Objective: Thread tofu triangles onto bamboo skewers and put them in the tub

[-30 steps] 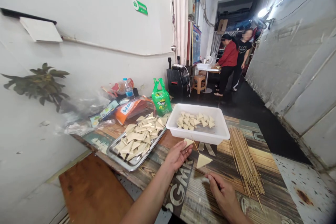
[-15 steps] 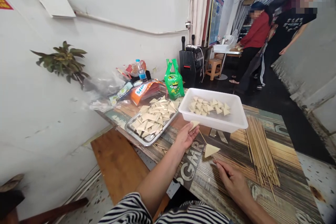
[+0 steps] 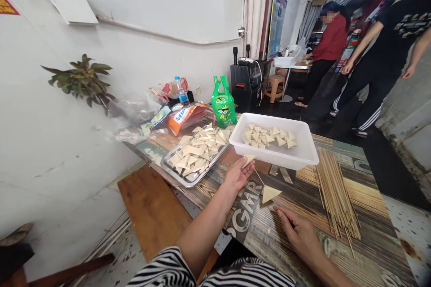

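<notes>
Stock at one moment, listed left to right.

- Red sign (image 3: 5,4): on the white wall and cut off by the frame. Its characters are not legible.
- Leafy plant (image 3: 82,80): stands against the plaster.
- Water bottle (image 3: 182,90): blue label, at the table's back edge.
- Orange packet (image 3: 184,115): blue-and-white print, possibly lettering but too blurred to read.
- Metal tray (image 3: 189,182): heaped with pale cut triangles.
- Green bag (image 3: 222,108): printed with a cartoon figure, behind the tray.
- Left hand (image 3: 239,174): palm up, with thumb and fingertips pinching a triangular piece (image 3: 249,159) just below the tub's near wall.
- Skewer (image 3: 258,176): slants from the left hand down to the right. A threaded triangle (image 3: 270,193) sits on it just above the tabletop.
- White tub (image 3: 276,158): holds a loose layer of triangles.
- Right hand (image 3: 298,233): fingers closed round the skewer's lower end.
- Bamboo sticks (image 3: 336,197): a loose bundle lying right of the tub.
- Table (image 3: 370,251): printed with a plank pattern, and large letters "OGMR" show by the left wrist.
- Room: a narrow passage with a dark floor. A black speaker (image 3: 245,83) and a stool (image 3: 274,87) stand at the far end, where two people stand near a small table.
</notes>
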Demonstrator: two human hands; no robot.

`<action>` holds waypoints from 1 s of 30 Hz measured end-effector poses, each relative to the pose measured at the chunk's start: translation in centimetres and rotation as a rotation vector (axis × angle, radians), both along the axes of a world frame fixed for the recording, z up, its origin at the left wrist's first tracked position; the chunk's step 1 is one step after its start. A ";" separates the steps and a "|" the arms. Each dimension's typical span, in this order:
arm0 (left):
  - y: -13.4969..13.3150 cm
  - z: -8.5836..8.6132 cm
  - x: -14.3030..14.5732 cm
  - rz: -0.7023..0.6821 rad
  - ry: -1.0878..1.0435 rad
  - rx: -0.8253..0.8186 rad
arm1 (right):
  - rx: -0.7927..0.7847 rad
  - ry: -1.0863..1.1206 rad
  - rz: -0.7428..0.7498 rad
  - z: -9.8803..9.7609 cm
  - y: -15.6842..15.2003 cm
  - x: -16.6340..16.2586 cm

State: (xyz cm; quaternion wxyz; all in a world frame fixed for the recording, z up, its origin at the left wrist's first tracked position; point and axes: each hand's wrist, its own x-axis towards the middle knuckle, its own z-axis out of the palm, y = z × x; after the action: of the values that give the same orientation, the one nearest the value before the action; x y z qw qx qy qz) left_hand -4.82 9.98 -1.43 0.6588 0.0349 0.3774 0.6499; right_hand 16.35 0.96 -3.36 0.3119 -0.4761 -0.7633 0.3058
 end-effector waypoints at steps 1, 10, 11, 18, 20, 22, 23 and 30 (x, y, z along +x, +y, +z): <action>0.0 0.0 0.0 -0.001 0.004 -0.003 | 0.002 0.001 0.000 0.0 0.0 0.0; -0.1 0.0 0.1 -0.015 0.012 0.034 | -0.001 -0.017 0.000 -0.1 0.1 -0.1; -0.1 -0.1 0.1 -0.017 0.015 0.041 | -0.001 -0.015 0.000 -0.1 0.1 -0.1; -0.1 -0.2 0.1 -0.027 0.022 0.050 | 0.009 -0.015 -0.006 -0.2 0.2 -0.1; -0.1 -0.2 0.1 -0.027 0.020 0.050 | 0.007 -0.017 -0.008 -0.2 0.2 -0.1; -0.1 -0.1 0.1 -0.024 0.019 0.048 | 0.004 -0.020 -0.009 -0.2 0.2 -0.1; -0.1 -0.1 0.1 -0.022 0.018 0.047 | 0.004 -0.023 -0.011 -0.2 0.2 0.0; -0.1 0.0 0.2 -0.011 0.019 0.041 | -0.003 -0.033 -0.006 -0.1 0.2 0.1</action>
State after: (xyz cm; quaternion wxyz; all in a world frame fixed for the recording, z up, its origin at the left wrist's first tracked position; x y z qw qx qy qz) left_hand -4.65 9.88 -1.39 0.6581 0.0566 0.3700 0.6533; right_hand 16.43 1.20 -3.49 0.2992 -0.4839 -0.7664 0.2981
